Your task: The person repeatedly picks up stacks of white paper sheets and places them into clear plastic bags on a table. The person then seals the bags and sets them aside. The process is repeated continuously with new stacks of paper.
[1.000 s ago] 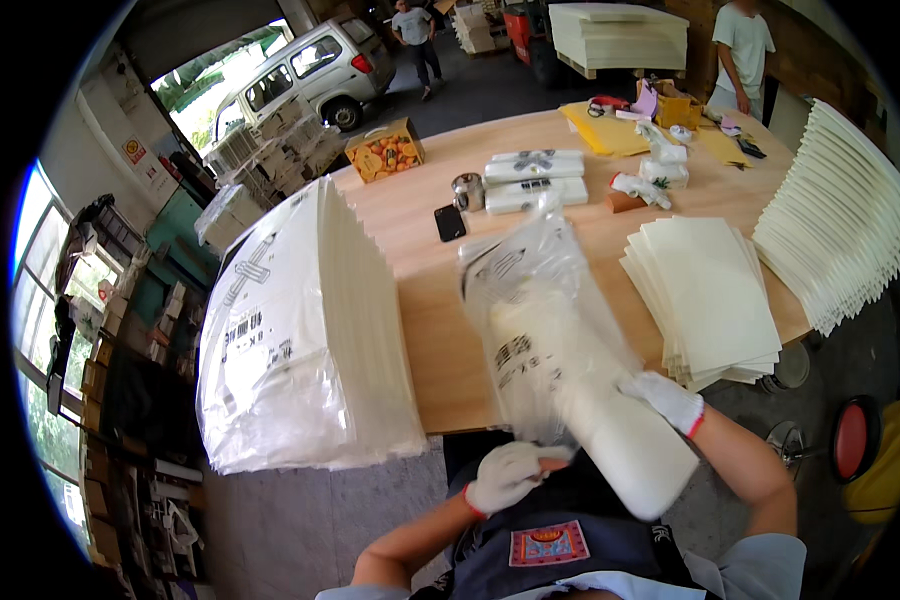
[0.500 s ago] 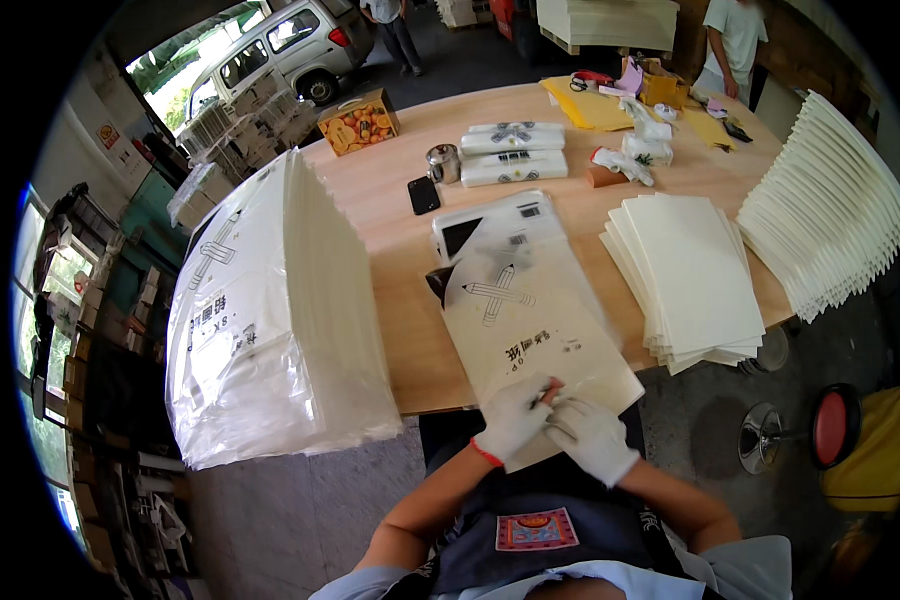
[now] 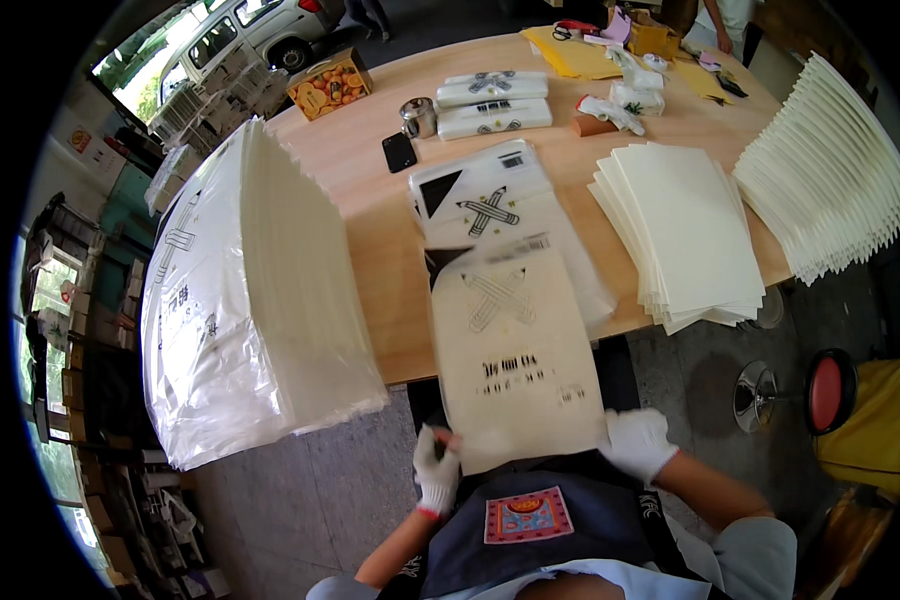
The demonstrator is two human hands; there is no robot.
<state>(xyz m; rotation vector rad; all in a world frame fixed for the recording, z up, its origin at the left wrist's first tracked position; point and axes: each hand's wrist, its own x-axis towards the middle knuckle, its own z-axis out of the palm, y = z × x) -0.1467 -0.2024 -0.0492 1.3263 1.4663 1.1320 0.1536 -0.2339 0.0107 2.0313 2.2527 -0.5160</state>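
A clear printed plastic bag of drawing paper (image 3: pixel 518 345) lies over the table's front edge, its near end against my apron. My left hand (image 3: pixel 438 470), in a white glove with bare fingertips showing, is closed at the bag's near left corner. At the near right corner my gloved right hand (image 3: pixel 638 445) closes on the edge, its fingertips partly hidden. Beneath the bag's far end lie flat printed plastic bags (image 3: pixel 490 190) with black corners. To the right is a fanned stack of cream paper sheets (image 3: pixel 682 235).
A tall pile of filled bags (image 3: pixel 260 300) stands at the left, overhanging the front edge. Bundled paper (image 3: pixel 825 170) fans out at the far right. Rolled plastic bags (image 3: pixel 493 118), a metal mug (image 3: pixel 418 118), a phone (image 3: pixel 399 152) and a fruit box (image 3: pixel 330 85) sit farther back. A stool (image 3: pixel 832 392) stands right.
My hands have moved apart from the middle of the bag's near end to its two corners. The bag has straightened and come nearer to me, uncovering more of the flat bags.
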